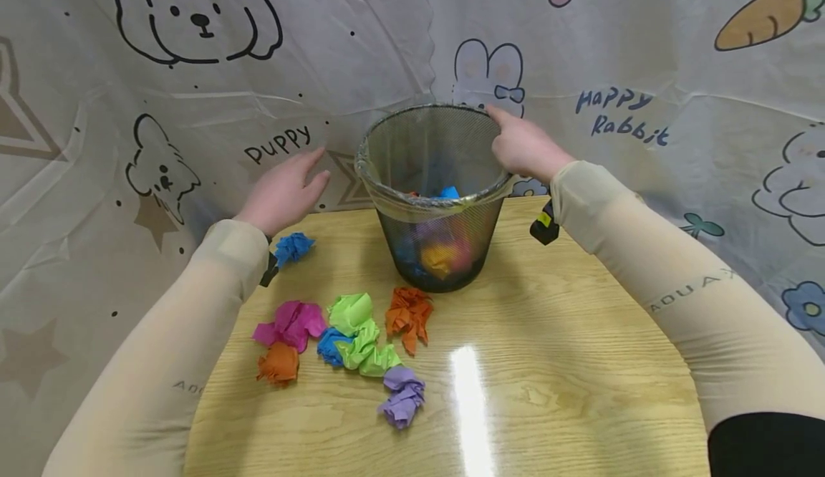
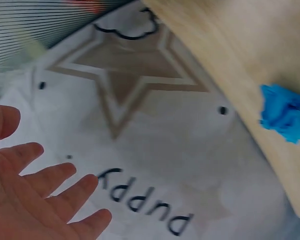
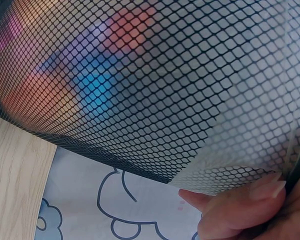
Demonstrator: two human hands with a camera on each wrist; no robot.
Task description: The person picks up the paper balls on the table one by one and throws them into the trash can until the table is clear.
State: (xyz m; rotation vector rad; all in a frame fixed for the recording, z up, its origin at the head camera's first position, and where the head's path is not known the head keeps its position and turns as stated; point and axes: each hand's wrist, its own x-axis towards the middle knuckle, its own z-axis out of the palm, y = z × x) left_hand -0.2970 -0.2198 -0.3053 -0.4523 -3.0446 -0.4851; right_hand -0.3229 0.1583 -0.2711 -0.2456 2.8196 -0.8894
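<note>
The bin (image 1: pixel 401 228) stands upright on the tabletop (image 1: pixel 580 362) between both hands: the right hand (image 1: pixel 530 146), nearer, grips its rim; the left hand (image 1: pixel 283 189), empty with fingers spread, hangs apart, the bin to its right

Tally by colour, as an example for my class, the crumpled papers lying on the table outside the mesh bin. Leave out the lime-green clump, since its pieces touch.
Blue crumpled papers: 2
Orange crumpled papers: 2
Magenta crumpled paper: 1
Purple crumpled paper: 1
Total: 6
</note>
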